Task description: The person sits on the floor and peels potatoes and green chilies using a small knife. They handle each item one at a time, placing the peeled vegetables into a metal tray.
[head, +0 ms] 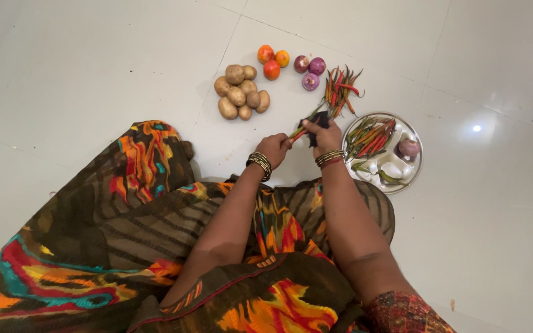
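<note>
My left hand [274, 148] pinches one end of a long red-and-green chilli [303, 124] just above the white tiled floor. My right hand [323, 137] is closed on a small dark-handled cutter, held against the same chilli. Both wrists wear gold bangles. A loose pile of red and green chillies [340, 91] lies just beyond my hands. To the right is a round steel plate [416, 164] with more chillies [371, 134] and one peeled onion [409, 147] in it.
Several potatoes [240, 92] are heaped on the floor ahead-left. Three tomatoes [272, 60] and three purple onions [310, 70] lie behind them. My patterned brown and orange garment [143, 234] covers my lap and spreads left.
</note>
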